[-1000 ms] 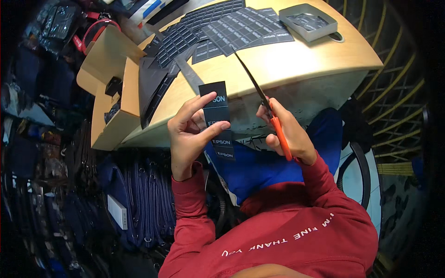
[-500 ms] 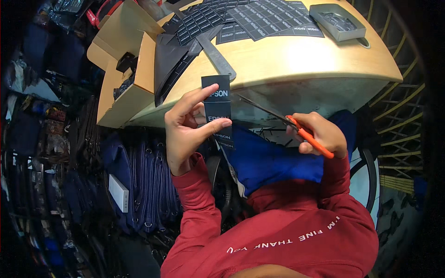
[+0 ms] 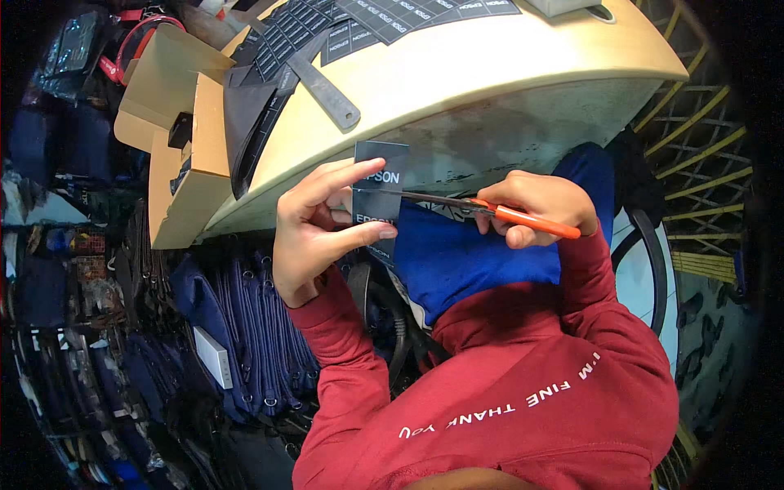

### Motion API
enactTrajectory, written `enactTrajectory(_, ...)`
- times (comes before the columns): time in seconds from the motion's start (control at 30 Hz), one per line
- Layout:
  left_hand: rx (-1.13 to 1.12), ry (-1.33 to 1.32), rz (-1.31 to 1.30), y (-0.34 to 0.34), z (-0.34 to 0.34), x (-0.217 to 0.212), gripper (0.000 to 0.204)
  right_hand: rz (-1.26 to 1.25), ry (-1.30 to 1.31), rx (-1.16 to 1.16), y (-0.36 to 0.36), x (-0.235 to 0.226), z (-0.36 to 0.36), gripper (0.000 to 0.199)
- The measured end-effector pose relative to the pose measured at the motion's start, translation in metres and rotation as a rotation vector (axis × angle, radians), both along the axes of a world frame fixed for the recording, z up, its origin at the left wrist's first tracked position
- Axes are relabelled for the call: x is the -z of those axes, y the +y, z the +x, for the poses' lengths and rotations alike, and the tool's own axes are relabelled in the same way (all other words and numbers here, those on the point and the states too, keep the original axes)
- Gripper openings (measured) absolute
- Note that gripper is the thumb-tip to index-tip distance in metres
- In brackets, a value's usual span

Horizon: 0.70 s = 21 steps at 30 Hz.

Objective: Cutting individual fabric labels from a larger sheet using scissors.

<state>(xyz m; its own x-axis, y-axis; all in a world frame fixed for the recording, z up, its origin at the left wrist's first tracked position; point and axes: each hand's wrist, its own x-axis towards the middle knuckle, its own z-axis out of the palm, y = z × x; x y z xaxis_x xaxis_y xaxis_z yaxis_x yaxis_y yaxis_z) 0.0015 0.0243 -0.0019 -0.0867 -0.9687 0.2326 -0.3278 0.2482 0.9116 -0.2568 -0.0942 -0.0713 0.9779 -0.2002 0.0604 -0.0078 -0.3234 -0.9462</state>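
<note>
Above my lap, my left hand (image 3: 306,224) pinches a strip of black labels with pale printing (image 3: 376,208) between its thumb and fingers. The strip hangs upright, its upper end rising past my index finger. My right hand (image 3: 539,204) is closed around the orange handles of a pair of scissors (image 3: 535,221). Their dark blades reach left to the strip and lie across it at the line between two labels, between my left index finger and thumb. Whether the blades have cut into the strip I cannot tell.
Ahead is a curved wooden table (image 3: 523,57) with black printed label sheets (image 3: 400,16) and a metal ruler (image 3: 327,94). An open cardboard box (image 3: 204,131) stands at its left edge. Dark blue straps or bags (image 3: 245,327) hang at left, with a small white box (image 3: 212,357) among them.
My right hand has moved left, and the scissors now meet the strip instead of standing apart from it. The left hand keeps its pinch. The table has shifted up and left in view.
</note>
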Motion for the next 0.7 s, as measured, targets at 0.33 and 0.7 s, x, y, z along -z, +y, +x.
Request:
enactTrajectory(0.33, 0.055, -0.041, 0.023, -0.0039, -0.0069, -0.0030, 0.060, -0.061, 0.011, 0.002, -0.0015, 0.0050, -0.0034, 0.083)
enactTrajectory(0.7, 0.050, -0.048, 0.000, -0.0041, -0.0024, 0.0045, 0.063, -0.088, 0.007, -0.004, -0.0019, 0.0067, -0.0026, 0.082)
